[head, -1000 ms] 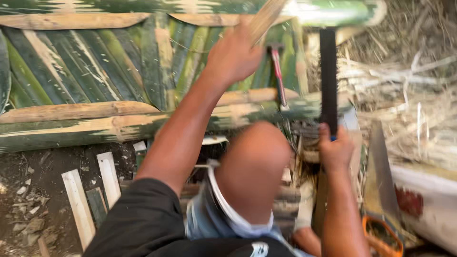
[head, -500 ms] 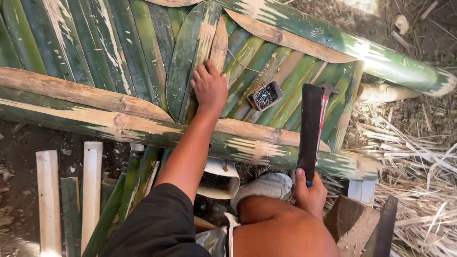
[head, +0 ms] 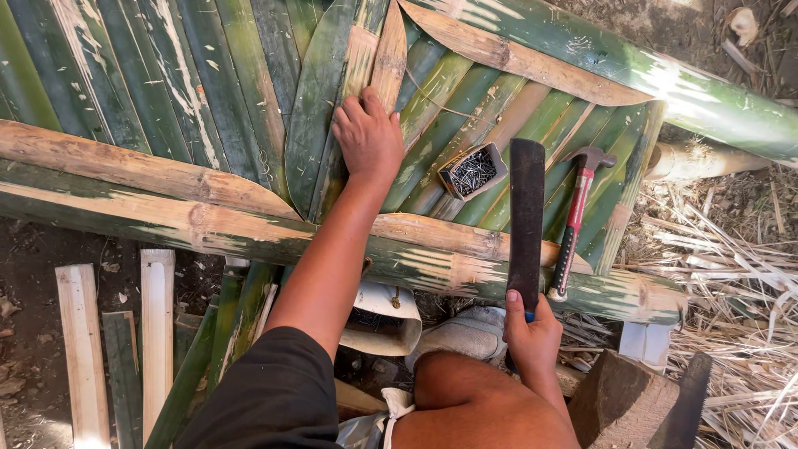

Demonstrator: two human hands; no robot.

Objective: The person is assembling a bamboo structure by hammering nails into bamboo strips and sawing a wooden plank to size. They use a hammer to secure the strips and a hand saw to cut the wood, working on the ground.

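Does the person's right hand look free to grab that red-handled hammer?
Probably not yet: the right hand is closed around the dark flat blade. The hammer lies just beside it, uncovered, on the bamboo slats.

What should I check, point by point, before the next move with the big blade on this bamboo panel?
1. Right hand grips the blade handle: ok, the fingers are closed around it.
2. Machete blade lies flat on the slats, pointing away from the body: ok.
3. Left hand is apart from the blade: ok, it presses a bamboo slat well to the side.
4. Hammer is out of the blade's way: not ok, it lies right beside it.
5. Box of nails is stable: cannot tell, it sits tilted on uneven slats.
6. Knee is clear of the blade: ok.
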